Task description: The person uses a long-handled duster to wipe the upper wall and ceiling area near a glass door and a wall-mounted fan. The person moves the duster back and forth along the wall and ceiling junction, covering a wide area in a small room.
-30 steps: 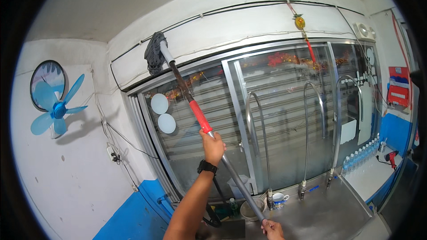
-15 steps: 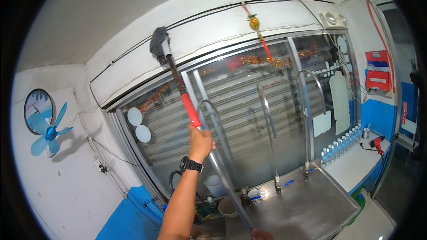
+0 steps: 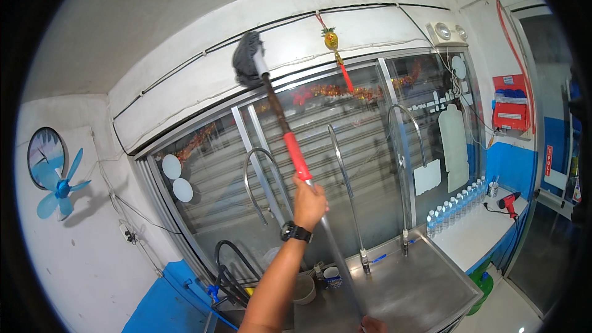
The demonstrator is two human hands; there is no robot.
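Observation:
My left hand (image 3: 309,204), with a black watch on the wrist, is wrapped around the silver pole of a long-handled mop (image 3: 297,155), just below its red grip. The pole runs up to a dark grey fuzzy head (image 3: 248,60) on a pale holder. That head shows against the white wall above the window frame; whether it touches cannot be made out. At the lower edge my right hand (image 3: 373,325) is closed on the pole's lower end, only partly in view.
Below the window stands a steel sink counter (image 3: 410,287) with tall curved faucets (image 3: 338,160). Bottles (image 3: 456,205) and a red hair dryer (image 3: 509,203) sit on a white counter to the right. A gold-and-red ornament (image 3: 331,40) hangs nearby. A blue fan (image 3: 63,189) is at left.
The mop head has moved right along the wall above the window, toward the hanging ornament. My left hand has shifted right with the pole, and the view has turned slightly.

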